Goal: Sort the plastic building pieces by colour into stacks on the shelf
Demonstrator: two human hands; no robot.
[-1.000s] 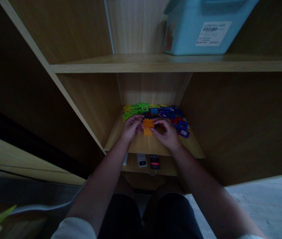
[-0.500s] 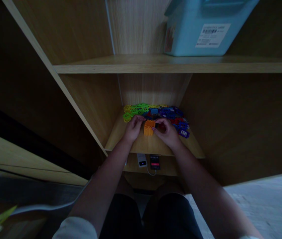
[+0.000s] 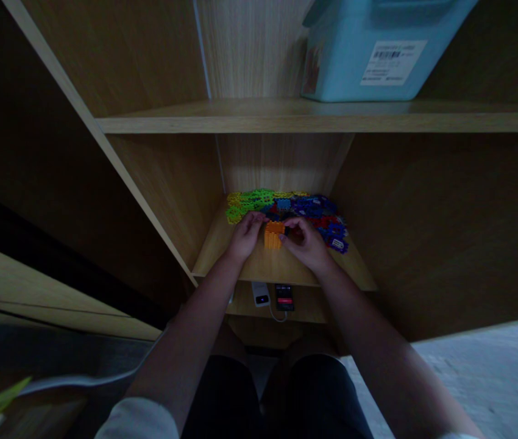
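A small orange box of interlocking toothed plastic building tiles (image 3: pixel 273 235) stands on the lower shelf, between my hands. My left hand (image 3: pixel 246 235) is at its left, fingers curled with the tips at its upper back edge. On the other side, my right hand (image 3: pixel 307 241) pinches the box's right side between thumb and fingers, with something dark at the fingertips that I cannot make out. Behind the hands lies a pile of loose tiles: green tiles (image 3: pixel 256 198) at the left, blue tiles (image 3: pixel 316 206) and a few red ones at the right.
A wooden shelf board (image 3: pixel 250 124) crosses above my hands and carries a light-blue bin (image 3: pixel 354 67) with a label. Below the hands, a white power bank (image 3: pixel 260 292) and a phone (image 3: pixel 284 299) joined by a cable lie on a lower ledge. Cabinet walls flank both sides.
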